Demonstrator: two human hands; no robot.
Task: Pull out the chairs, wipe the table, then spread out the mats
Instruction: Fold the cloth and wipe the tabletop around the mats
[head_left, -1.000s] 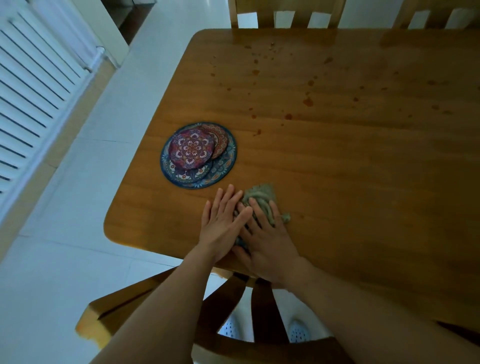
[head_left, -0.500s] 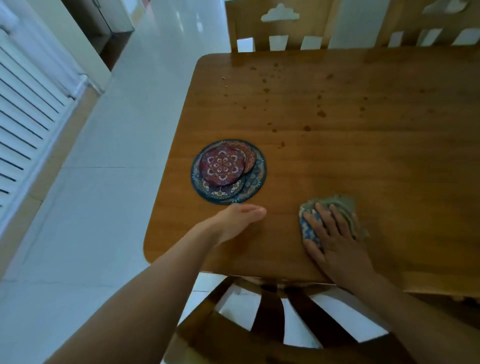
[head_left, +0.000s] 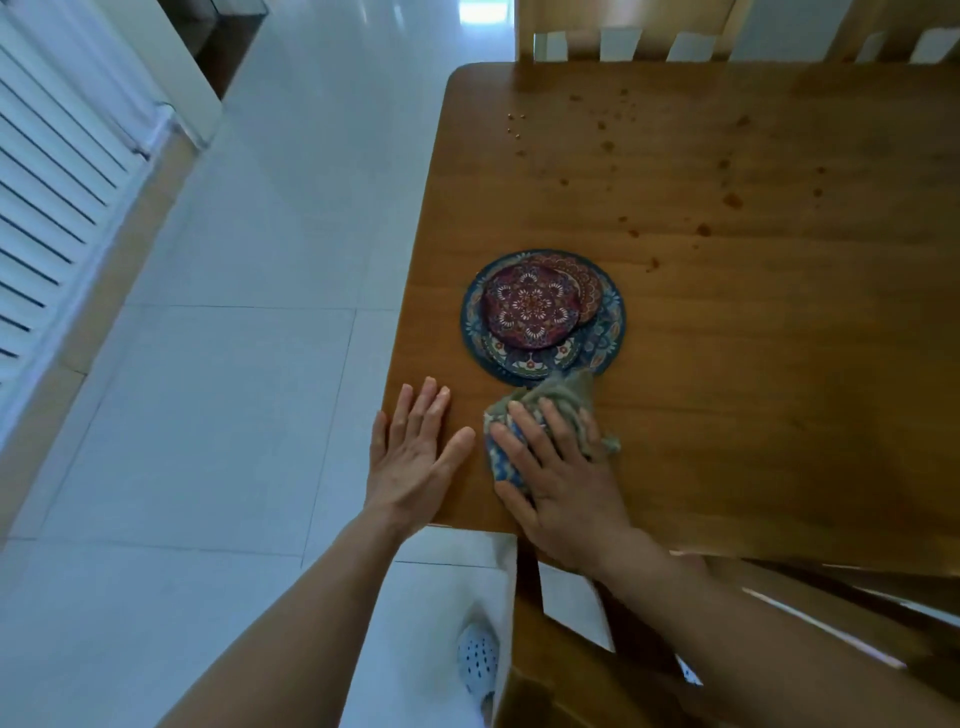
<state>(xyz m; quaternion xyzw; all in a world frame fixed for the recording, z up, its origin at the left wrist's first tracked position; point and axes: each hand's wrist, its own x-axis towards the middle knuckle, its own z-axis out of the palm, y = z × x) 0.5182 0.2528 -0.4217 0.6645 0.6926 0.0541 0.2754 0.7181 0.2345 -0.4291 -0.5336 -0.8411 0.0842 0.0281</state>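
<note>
Head view: the right hand (head_left: 558, 467) lies flat on a bunched cloth (head_left: 550, 415), fingers spread and pressing it onto the table (head_left: 753, 415) close to the near edge. The cloth's far tip touches, perhaps overlaps, the near rim of the mats (head_left: 543, 317), a round stack lying at about 12 o'clock from that hand, just beyond its fingertips. The left hand (head_left: 415, 457) rests flat and empty at 9 o'clock from the cloth, fingers straight and close together, at the table's near left corner and partly over its edge.

Spots and crumbs (head_left: 732, 200) lie at roughly 1 o'clock from the cloth, well apart from it, scattered toward the far edge. That is the relation the wiping turns on: the dirt is beyond and to the right of the mats, so the right hand (already on the cloth, and the nearer one to that side) would need to sweep away from the body past the stack's right side. The stack sits in the straight-ahead path; I judge the left hand, nearer to it at about 1 o'clock, is better placed to shift it. A far chair (head_left: 623, 31) stands against the far edge, and a near chair (head_left: 831, 597) shows below the right forearm.
</note>
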